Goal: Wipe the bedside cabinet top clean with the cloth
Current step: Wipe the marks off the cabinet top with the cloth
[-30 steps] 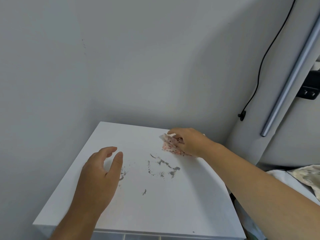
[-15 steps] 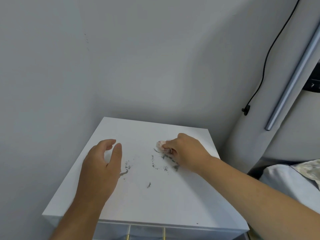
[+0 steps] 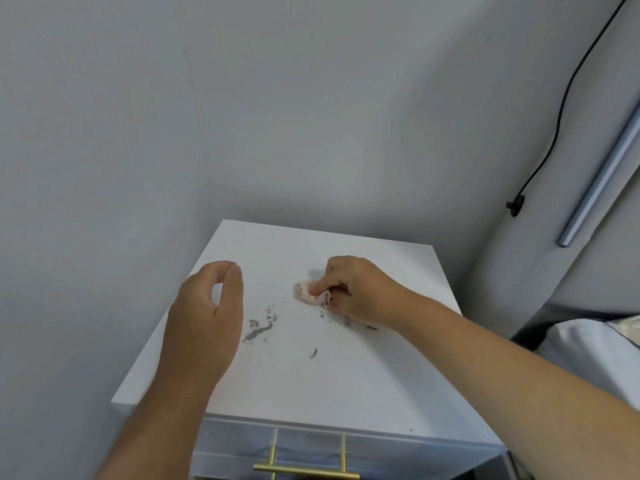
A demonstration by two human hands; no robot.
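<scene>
Head view: looks down on a white bedside cabinet top (image 3: 294, 386) set in a corner of grey wall
Right hand: the right hand (image 3: 360, 291) is curled tight around a pink cloth (image 3: 310, 293), fingers bunching it and pressing it onto the top, toward the back right part
Cloth: crumpled into a small wad, only its left end shows beyond the fingers; it touches the surface
Left hand: the left hand (image 3: 204, 320) is over the left side of the top, loosely curved, thumb and forefinger bent toward each other with a gap between, holding nothing; whether it touches the surface cannot be told
Dirt: grey smears (image 3: 259, 329) lie between the two hands, nearer the left one; a small fleck (image 3: 313, 353) sits alone toward the front; more specks show just under the right hand
Drawer: a brass handle (image 3: 306, 474) shows below the front edge
Wall side: a black cable (image 3: 568, 98) hangs down at right beside a grey metal bar (image 3: 602, 181)
Far right: pale bedding (image 3: 595, 344) lies beyond the cabinet
</scene>
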